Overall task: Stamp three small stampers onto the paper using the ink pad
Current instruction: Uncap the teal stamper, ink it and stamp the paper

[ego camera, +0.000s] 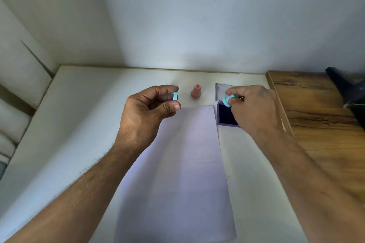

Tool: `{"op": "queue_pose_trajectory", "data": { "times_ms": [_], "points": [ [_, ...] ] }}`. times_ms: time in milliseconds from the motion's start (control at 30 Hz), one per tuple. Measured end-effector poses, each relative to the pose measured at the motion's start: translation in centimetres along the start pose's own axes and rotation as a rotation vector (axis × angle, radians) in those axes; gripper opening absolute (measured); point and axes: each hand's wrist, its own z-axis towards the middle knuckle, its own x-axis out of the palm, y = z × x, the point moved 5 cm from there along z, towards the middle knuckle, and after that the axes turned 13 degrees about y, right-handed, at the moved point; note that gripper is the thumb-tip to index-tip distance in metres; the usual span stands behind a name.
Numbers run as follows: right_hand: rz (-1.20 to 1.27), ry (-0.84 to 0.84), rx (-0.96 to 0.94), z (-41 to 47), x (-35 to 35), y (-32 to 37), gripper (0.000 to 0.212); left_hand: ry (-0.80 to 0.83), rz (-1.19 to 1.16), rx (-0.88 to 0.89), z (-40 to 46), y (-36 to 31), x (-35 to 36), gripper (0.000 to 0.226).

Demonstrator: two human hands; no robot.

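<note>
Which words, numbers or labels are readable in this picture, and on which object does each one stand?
None can be read.
Ink pad lid: faint purple marks along its left edge, too blurred to read.
Paper: no print or stamp visible.
Pink stamper, turquoise stamper, turquoise cap: no lettering visible.

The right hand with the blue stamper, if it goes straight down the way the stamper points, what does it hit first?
Probably the ink pad, open just below the right hand and its blue stamper; depth is unclear.

My stamper (229,100) and cap (175,96) look smooth matt plastic; paper (177,173) matt; side table (320,116) grainy wood.
</note>
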Motion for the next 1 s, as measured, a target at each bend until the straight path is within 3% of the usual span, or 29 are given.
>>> {"op": "queue_pose_trajectory", "data": {
  "times_ms": [167,367,467,700,833,1000],
  "points": [
    [-0.148,0.081,-0.056,-0.6,0.4,0.6,0.024,0.010,0.033,-0.022,0.0,0.3,0.0,0.033],
    [-0.161,0.329,0.124,0.5,1.8,0.1,0.038,0.015,0.068,-0.048,0.0,0.5,0.1,0.031],
    [-0.112,0.178,0.085,0.2,1.6,0.1,0.030,0.018,0.078,-0.062,-0.1,0.5,0.2,0.030],
    [-0.017,0.102,0.112,1.0,1.5,-0.5,0.022,0.024,0.091,-0.081,-0.2,0.7,0.1,0.029],
    [0.029,0.122,0.186,1.6,1.5,-1.0,0.011,0.013,0.088,-0.076,-0.1,0.7,-0.2,0.029],
    [-0.019,0.147,0.199,2.1,1.6,-0.8,0.015,0.008,0.090,-0.085,-0.1,0.9,-0.3,0.030]
  ]
}}
